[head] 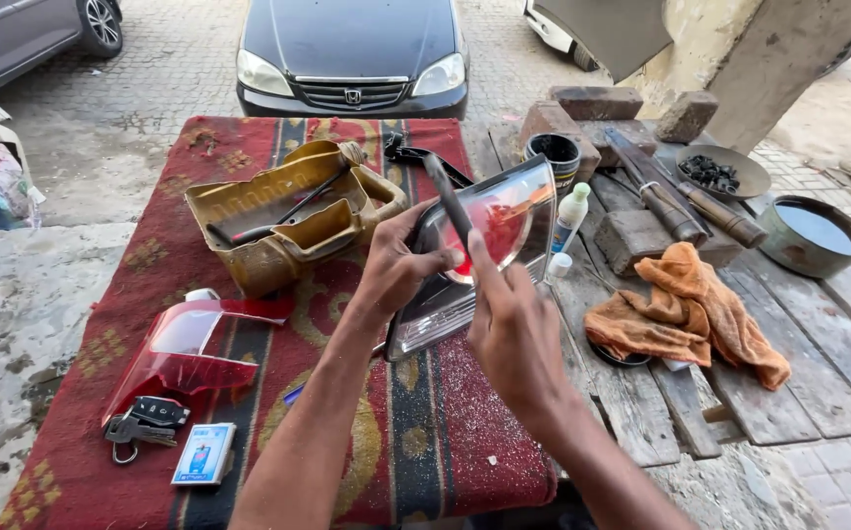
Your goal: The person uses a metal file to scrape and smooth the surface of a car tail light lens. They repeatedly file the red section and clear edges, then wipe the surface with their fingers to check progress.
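Both hands up over the red patterned cloth [415,432], close together w/ the work between them. Left hand [398,267] is closed on the left edge of a car tail-light unit [489,245], propping it tilted on the cloth. Right hand [512,329] is closed on a dark strip-like tool [448,201], index finger laid along it, tip of the tool against the lamp's front. What kind of tool it is: can't tell, too dark and blurred. Lower part of the lamp is hidden behind the 2 hands; the right forearm is cut off by the bottom edge.

Around, big to small: a black car [352,49] is parked just past the far end of the cloth, roof cut off at top. Wooden plank bench [818,353] sits right of the cloth. A cut-open yellow jerrycan [283,221] lies left of the lamp w/ thin dark tools inside, not clear which. A loose red lens cover [180,358] lies near left. An orange rag [690,309] is crumpled on the planks, covering part of a dark dish. A round metal bowl [816,234] holds dark liquid at far right. A small white bottle w/ green cap [570,216] stands just beside the lamp. Car keys [146,422] and a small white-blue card box [204,453] lie at the near left corner.
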